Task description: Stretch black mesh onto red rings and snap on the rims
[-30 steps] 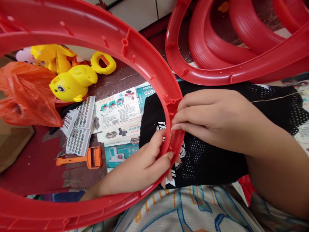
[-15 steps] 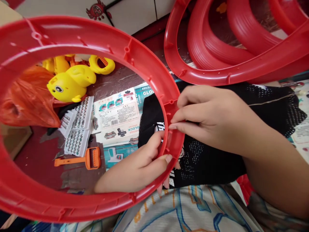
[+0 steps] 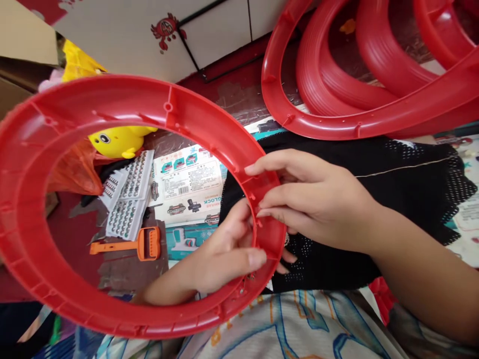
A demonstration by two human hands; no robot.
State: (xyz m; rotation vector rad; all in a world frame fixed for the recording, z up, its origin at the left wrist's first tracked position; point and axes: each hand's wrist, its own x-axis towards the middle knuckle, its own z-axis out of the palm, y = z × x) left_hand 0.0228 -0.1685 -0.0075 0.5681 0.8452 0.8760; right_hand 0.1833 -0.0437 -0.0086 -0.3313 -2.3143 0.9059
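Red ring (image 3: pixel 130 97), one, plastic, open channel upward, ribbed and pegged inside; held tilted in front of the wearer, its right-hand section above black cloth.

Left hand (image 3: pixel 222 259): reaches through the opening of the red ring; grasping its right-hand section, thumb pressed on the channel, other fingers curled under and showing past the outer rim.

Right hand (image 3: pixel 322 204): comes in from the right of the red ring; fingers bent, index fingertip at the inner rim, thumb and another fingertip close together over the channel beside a small peg. Whether they pinch anything cannot be told.

Shiny bits (image 3: pixel 243 289), a few, tiny: inside the channel of the red ring, just below the left thumb; too small to identify.

Black cloth (image 3: pixel 337 259), part perforated: under the red ring and extending to its right.

Seen through the opening of the red ring: white trays (image 3: pixel 127 219) with rows of round silvery pieces; orange handle piece (image 3: pixel 116 248), flat; printed card (image 3: pixel 172 212); yellow toy (image 3: pixel 116 144) with one eye visible, partly covered by the rim; orange plastic bag (image 3: pixel 84 172), likewise.

Second red ring (image 3: pixel 318 125), one: beyond the red ring and to its right, with ribbed red hoops (image 3: pixel 314 65) behind.

Patterned garment (image 3: pixel 262 329), grey, blue and orange: on the wearer's side of the red ring.
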